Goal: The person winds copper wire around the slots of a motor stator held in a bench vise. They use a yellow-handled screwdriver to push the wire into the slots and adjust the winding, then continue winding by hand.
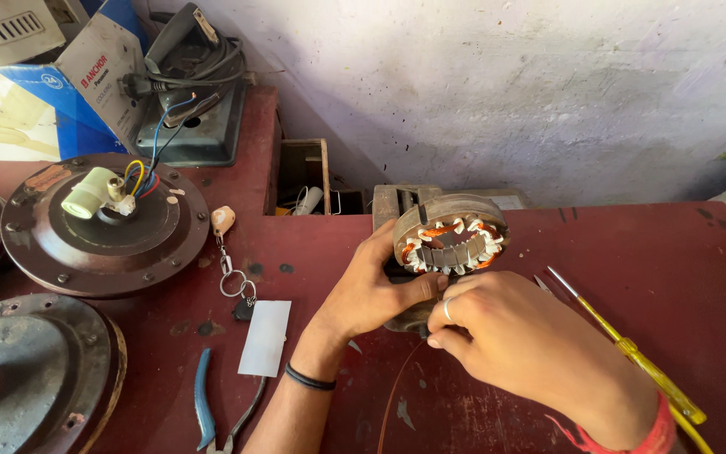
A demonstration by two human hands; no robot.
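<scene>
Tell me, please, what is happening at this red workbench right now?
A person is working on a round metal motor stator with copper windings, which stands on edge on the dark red table. The left hand grips the stator's lower left side, while the right hand pinches a thin copper wire just below it. A yellow-handled screwdriver lies to the right, blue-handled pliers to the left, and round brown ceiling-fan motor housings sit further left.

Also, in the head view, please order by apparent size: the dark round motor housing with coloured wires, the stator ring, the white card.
1. Dark round motor housing, clearly largest.
2. Stator ring, steadied by the left hand.
3. White card, smallest, though not by much.
</scene>
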